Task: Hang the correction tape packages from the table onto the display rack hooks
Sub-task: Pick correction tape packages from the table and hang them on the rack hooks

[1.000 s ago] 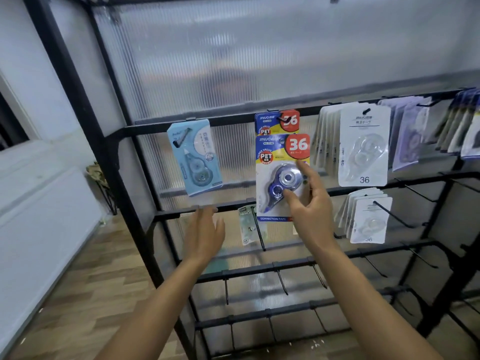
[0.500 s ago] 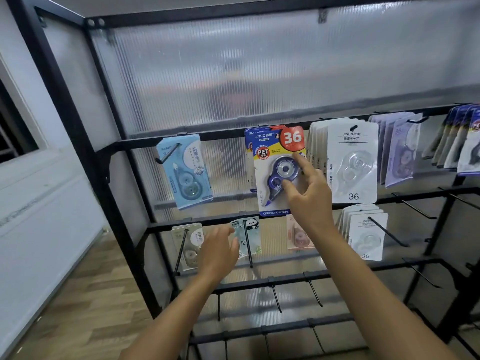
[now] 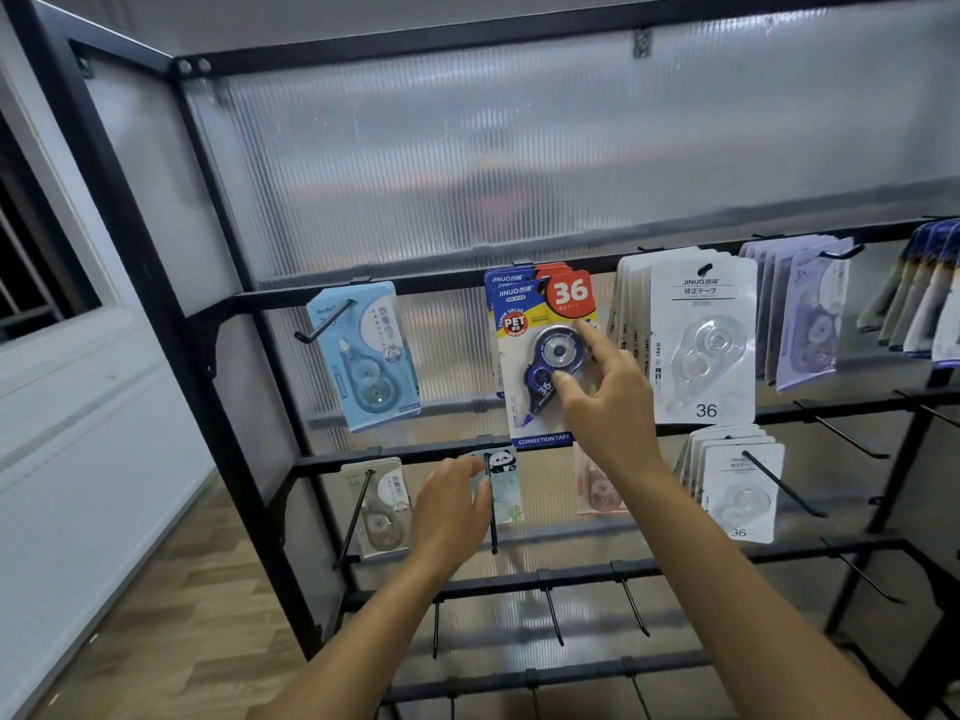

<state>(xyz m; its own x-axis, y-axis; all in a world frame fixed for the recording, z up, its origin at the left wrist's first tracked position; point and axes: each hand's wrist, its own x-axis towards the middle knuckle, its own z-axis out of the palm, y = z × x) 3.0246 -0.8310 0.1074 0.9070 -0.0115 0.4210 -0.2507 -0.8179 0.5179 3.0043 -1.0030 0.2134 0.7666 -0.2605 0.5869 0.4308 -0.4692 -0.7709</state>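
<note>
A blue, yellow and red correction tape package marked "36" hangs at the top rail of the black display rack, in front of another of the same kind. My right hand pinches its clear blister between index finger and thumb. My left hand hovers lower, fingers relaxed and holding nothing, just left of a panda-print package on the second rail. The table is out of view.
A light blue package hangs at top left; white packages and lavender ones hang to the right. More packs sit on the second rail. Bare hooks line the lower rails. Wood floor lies at left.
My right hand has lifted the "36" package up against the one hanging on the top rail. My left hand has dropped from the second rail to below it.
</note>
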